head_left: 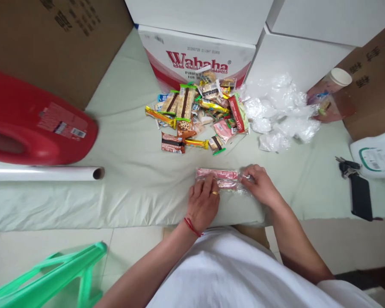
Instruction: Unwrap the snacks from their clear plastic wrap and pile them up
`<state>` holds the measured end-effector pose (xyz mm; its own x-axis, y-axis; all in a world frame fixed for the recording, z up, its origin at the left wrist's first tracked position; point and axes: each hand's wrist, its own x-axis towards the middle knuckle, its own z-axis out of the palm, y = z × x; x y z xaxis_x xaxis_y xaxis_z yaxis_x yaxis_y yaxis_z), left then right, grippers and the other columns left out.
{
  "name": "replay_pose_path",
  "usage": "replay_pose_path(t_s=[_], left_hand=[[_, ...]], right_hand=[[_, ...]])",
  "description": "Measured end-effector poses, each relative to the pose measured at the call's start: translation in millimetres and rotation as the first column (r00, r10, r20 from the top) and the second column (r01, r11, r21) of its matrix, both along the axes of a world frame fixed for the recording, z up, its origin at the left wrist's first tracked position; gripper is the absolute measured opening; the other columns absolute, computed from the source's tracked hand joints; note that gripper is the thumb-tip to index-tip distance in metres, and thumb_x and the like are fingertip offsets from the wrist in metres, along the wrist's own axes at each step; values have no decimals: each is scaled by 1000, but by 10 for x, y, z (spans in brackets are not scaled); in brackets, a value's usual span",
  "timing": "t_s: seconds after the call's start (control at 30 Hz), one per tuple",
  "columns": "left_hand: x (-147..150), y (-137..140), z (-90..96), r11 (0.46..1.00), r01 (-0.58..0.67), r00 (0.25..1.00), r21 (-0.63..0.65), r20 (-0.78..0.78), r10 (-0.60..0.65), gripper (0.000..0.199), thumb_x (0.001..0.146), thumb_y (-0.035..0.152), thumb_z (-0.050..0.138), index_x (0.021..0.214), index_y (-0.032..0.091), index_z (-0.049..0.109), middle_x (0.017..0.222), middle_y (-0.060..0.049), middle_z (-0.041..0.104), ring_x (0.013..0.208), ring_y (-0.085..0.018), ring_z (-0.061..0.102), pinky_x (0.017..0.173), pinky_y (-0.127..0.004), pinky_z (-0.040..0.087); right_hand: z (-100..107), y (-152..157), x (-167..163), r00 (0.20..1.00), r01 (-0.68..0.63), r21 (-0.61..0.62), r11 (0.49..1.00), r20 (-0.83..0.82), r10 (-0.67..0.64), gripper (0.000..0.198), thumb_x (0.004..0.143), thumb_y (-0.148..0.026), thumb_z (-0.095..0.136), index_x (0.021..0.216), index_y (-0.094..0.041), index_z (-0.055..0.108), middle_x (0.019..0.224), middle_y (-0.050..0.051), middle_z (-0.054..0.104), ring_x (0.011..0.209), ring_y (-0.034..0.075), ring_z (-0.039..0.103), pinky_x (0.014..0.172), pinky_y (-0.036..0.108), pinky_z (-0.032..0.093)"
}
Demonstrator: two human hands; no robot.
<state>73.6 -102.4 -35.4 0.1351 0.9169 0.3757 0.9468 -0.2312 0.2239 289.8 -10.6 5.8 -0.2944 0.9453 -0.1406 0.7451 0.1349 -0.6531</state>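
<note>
Two pink-wrapped snack bars (226,174) lie side by side on the green cloth in front of me, inside a clear plastic bag (244,188). My left hand (203,203) rests over their left part, with its fingers laid flat on the wrappers; its thumb is hidden. At the right end, my right hand (261,185) has thumb and fingers pinched on the bag's crinkled edge. Beyond both hands is a loose pile of wrapped snacks (186,102), mostly biscuits and bars.
Crumpled clear plastic bags (279,111) lie right of the pile, near a paper cup (340,79). A Wahaha carton (195,47) stands behind. At left are a red jug (51,124) and a white roll (45,173); at right, keys (348,167) and a white bottle (377,156).
</note>
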Motion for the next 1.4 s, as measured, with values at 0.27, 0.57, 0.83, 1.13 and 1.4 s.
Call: replay_pose_path(t_s=[0.27,0.57,0.83,1.13,1.4], left_hand=[[-59,40,-94,986,155,988,65,3,-156,39,99,7,49,135,10,63,153,-19,59,148,-31,50,120,-49,42],[-44,33,-59,977,205,979,-60,27,-204,61,101,6,39,162,11,38,160,-16,51,154,-29,42,125,-50,41],[-98,59,-193,960,277,935,-46,242,-258,71,103,10,38,169,15,12,162,-19,48,158,-28,35,125,-54,43],[-205,54,17,915,404,860,5,338,-382,73,93,16,53,163,19,33,162,-19,47,161,-36,25,124,-64,36],[-183,89,87,918,352,936,-184,75,-344,63,102,35,49,159,7,42,162,-20,47,159,-34,32,128,-54,30]], right_hand=[[95,-131,-7,974,148,-236,960,-135,-183,39,85,-56,69,103,-22,60,72,-4,58,65,16,50,64,28,40],[74,-161,-545,912,269,-152,951,-277,-302,23,88,-40,63,76,-21,62,64,-2,57,59,14,50,59,26,40],[41,-448,-882,999,-41,170,985,39,34,40,99,-19,42,129,-13,67,114,18,69,102,28,67,94,43,58],[93,-847,-849,903,-270,-54,961,334,272,51,99,-17,46,148,-5,56,153,32,50,99,37,75,77,49,64],[201,-696,-330,925,-293,47,955,-239,295,32,101,-24,52,127,-20,70,147,15,63,132,27,64,105,42,57]])
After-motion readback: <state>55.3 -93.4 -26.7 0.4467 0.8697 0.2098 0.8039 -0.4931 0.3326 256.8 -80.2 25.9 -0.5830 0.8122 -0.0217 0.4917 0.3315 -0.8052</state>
